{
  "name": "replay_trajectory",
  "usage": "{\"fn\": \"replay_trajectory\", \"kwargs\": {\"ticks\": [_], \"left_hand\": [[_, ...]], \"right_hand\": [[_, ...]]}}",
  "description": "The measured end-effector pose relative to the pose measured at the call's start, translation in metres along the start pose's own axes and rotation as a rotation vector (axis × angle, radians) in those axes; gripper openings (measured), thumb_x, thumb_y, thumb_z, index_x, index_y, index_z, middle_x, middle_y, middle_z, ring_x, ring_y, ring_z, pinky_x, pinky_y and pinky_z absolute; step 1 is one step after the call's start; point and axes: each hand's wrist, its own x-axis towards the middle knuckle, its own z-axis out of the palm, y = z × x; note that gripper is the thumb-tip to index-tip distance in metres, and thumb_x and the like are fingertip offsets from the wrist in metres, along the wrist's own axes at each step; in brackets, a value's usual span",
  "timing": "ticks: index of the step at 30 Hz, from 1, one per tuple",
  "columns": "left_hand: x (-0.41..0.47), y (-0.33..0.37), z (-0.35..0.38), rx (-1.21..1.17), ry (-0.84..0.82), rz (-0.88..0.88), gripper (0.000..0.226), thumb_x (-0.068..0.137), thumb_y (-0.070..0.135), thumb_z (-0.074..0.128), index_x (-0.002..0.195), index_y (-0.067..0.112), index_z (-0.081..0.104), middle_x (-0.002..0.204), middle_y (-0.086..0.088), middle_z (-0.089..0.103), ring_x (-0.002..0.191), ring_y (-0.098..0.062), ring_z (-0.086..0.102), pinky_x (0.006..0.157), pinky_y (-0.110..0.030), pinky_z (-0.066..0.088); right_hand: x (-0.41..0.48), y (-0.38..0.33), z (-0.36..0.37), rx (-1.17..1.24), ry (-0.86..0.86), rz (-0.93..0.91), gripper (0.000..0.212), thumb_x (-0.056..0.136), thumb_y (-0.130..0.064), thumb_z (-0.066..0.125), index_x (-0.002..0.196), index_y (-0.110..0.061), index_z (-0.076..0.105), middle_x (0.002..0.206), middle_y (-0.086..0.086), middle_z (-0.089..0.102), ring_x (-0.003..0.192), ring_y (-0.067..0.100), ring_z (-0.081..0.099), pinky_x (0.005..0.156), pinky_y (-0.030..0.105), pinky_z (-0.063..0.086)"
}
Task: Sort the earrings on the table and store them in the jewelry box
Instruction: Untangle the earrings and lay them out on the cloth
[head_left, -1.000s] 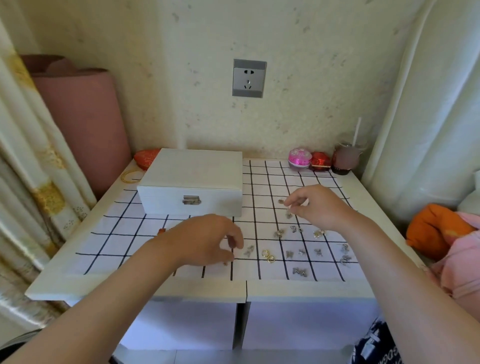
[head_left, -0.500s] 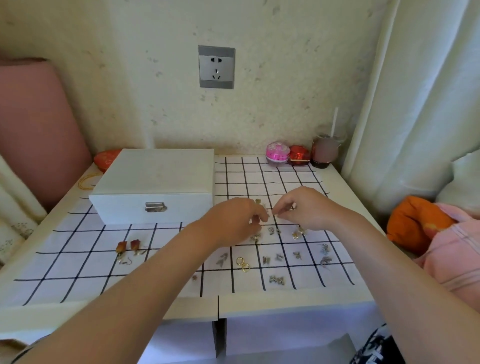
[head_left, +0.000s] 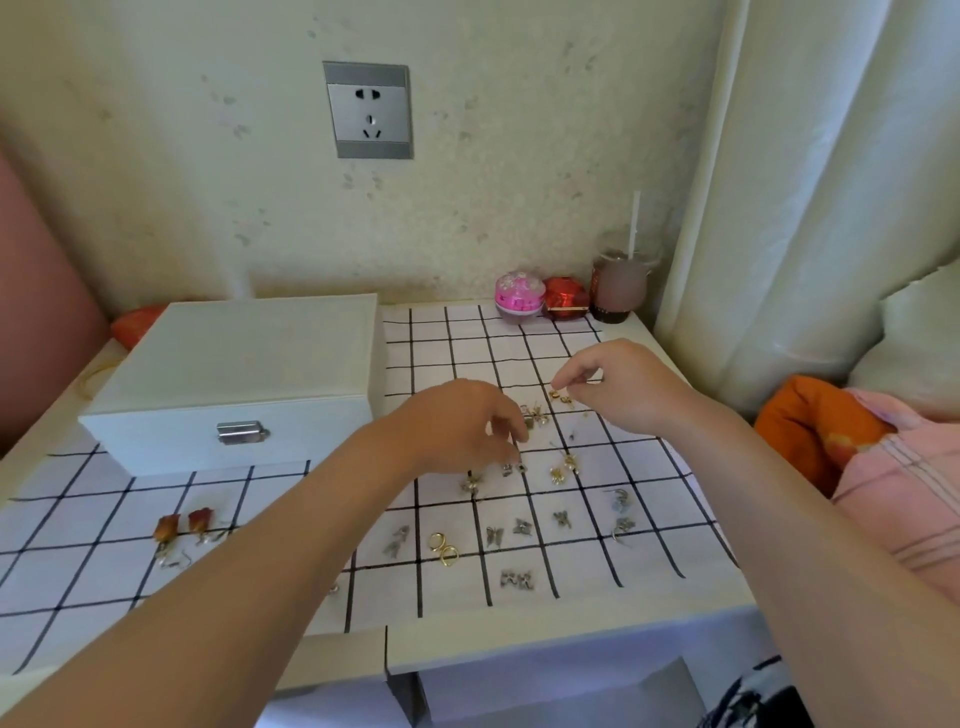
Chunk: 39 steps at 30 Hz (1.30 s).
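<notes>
A closed white jewelry box (head_left: 234, 364) with a metal latch stands at the table's left back. Several small earrings lie on the checked cloth (head_left: 649, 551): red rose drops (head_left: 183, 524), gold hoops (head_left: 444, 548), butterfly studs (head_left: 522, 527), a silver pair (head_left: 517, 579) and pearl flowers (head_left: 563, 467). My left hand (head_left: 457, 423) hovers over the middle earrings with fingers curled down; whether it holds one is unclear. My right hand (head_left: 618, 384) pinches thumb and forefinger on a small gold earring (head_left: 556, 394) at the cloth.
A pink round case (head_left: 519, 299), a red case (head_left: 565, 299) and a cup with a straw (head_left: 621, 283) line the back wall. A curtain (head_left: 789, 182) and an orange cushion (head_left: 810, 421) flank the right side. A pink roll (head_left: 31, 312) stands at the left.
My left hand moved from the front left up into the middle of the earrings. My right hand shifted slightly back and right. The view tilted down and turned right.
</notes>
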Motion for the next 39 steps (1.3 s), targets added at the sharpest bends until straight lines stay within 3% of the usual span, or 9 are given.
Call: {"fn": "replay_trajectory", "kwargs": {"ticks": [4, 11, 16, 19, 22, 29, 32, 35, 39], "left_hand": [[0.004, 0.010, 0.005, 0.060, -0.044, -0.018, 0.010, 0.082, 0.037, 0.074, 0.091, 0.034, 0.077, 0.092, 0.020, 0.067, 0.089, -0.001, 0.059, 0.079, -0.026, 0.052], [0.002, 0.010, 0.002, 0.098, -0.051, -0.047, 0.012, 0.081, 0.040, 0.076, 0.090, 0.032, 0.074, 0.088, 0.018, 0.068, 0.084, 0.000, 0.061, 0.075, -0.025, 0.052], [0.001, 0.008, 0.003, 0.175, -0.073, -0.074, 0.012, 0.084, 0.042, 0.072, 0.088, 0.030, 0.070, 0.088, 0.015, 0.067, 0.082, -0.005, 0.060, 0.064, -0.022, 0.043], [0.000, 0.008, 0.002, 0.152, -0.095, -0.077, 0.014, 0.085, 0.043, 0.070, 0.090, 0.030, 0.069, 0.090, 0.014, 0.066, 0.085, -0.007, 0.060, 0.067, -0.023, 0.046], [-0.004, 0.005, -0.003, 0.062, -0.121, -0.120, 0.011, 0.083, 0.037, 0.075, 0.091, 0.029, 0.072, 0.089, 0.014, 0.067, 0.084, -0.006, 0.062, 0.075, -0.026, 0.052], [-0.005, -0.004, -0.001, 0.005, -0.119, -0.138, 0.008, 0.083, 0.030, 0.075, 0.087, 0.027, 0.070, 0.089, 0.013, 0.066, 0.080, -0.003, 0.059, 0.070, -0.023, 0.049], [-0.005, -0.007, -0.005, -0.029, -0.087, -0.133, 0.007, 0.084, 0.028, 0.074, 0.086, 0.027, 0.067, 0.090, 0.013, 0.065, 0.084, -0.007, 0.060, 0.074, -0.024, 0.049], [-0.006, -0.010, -0.015, -0.092, 0.045, -0.100, 0.009, 0.085, 0.029, 0.074, 0.084, 0.031, 0.065, 0.087, 0.013, 0.065, 0.077, -0.001, 0.057, 0.067, -0.017, 0.043], [-0.004, -0.012, -0.031, -0.204, 0.266, -0.095, 0.008, 0.087, 0.026, 0.072, 0.087, 0.032, 0.067, 0.084, 0.016, 0.065, 0.065, 0.015, 0.052, 0.060, -0.007, 0.035]], "right_hand": [[0.000, 0.004, 0.000, 0.019, -0.005, 0.009, 0.020, 0.092, -0.015, 0.068, 0.091, -0.033, 0.076, 0.088, -0.022, 0.062, 0.093, 0.003, 0.057, 0.084, 0.021, 0.041], [-0.001, 0.004, 0.005, 0.051, -0.011, 0.034, 0.020, 0.093, -0.015, 0.066, 0.090, -0.034, 0.074, 0.089, -0.020, 0.064, 0.092, 0.002, 0.058, 0.075, 0.012, 0.040], [0.002, -0.005, 0.016, -0.010, -0.033, 0.026, 0.018, 0.094, -0.020, 0.065, 0.103, -0.032, 0.075, 0.106, -0.012, 0.071, 0.100, 0.006, 0.062, 0.093, 0.030, 0.051], [0.006, -0.015, 0.021, -0.094, -0.022, 0.022, 0.022, 0.095, -0.027, 0.064, 0.115, -0.029, 0.073, 0.118, -0.009, 0.070, 0.108, 0.012, 0.062, 0.096, 0.036, 0.051], [0.010, -0.025, 0.025, -0.212, -0.029, 0.011, 0.021, 0.095, -0.032, 0.063, 0.111, -0.028, 0.075, 0.116, -0.008, 0.071, 0.106, 0.015, 0.063, 0.090, 0.036, 0.052], [0.023, -0.038, 0.037, -0.363, -0.047, 0.105, 0.013, 0.087, -0.036, 0.073, 0.096, -0.029, 0.078, 0.094, -0.008, 0.074, 0.088, 0.015, 0.066, 0.069, 0.027, 0.045], [0.021, -0.040, 0.036, -0.302, -0.053, 0.109, 0.007, 0.087, -0.034, 0.072, 0.089, -0.030, 0.077, 0.090, -0.012, 0.072, 0.084, 0.011, 0.064, 0.067, 0.027, 0.044], [0.020, -0.040, 0.031, -0.124, -0.006, 0.133, 0.005, 0.083, -0.032, 0.073, 0.079, -0.033, 0.075, 0.083, -0.017, 0.071, 0.080, 0.006, 0.065, 0.072, 0.029, 0.053], [0.017, -0.046, 0.016, 0.389, 0.114, 0.100, 0.009, 0.080, -0.021, 0.080, 0.086, -0.026, 0.076, 0.081, -0.008, 0.075, 0.055, -0.003, 0.061, 0.058, 0.022, 0.050]]}}
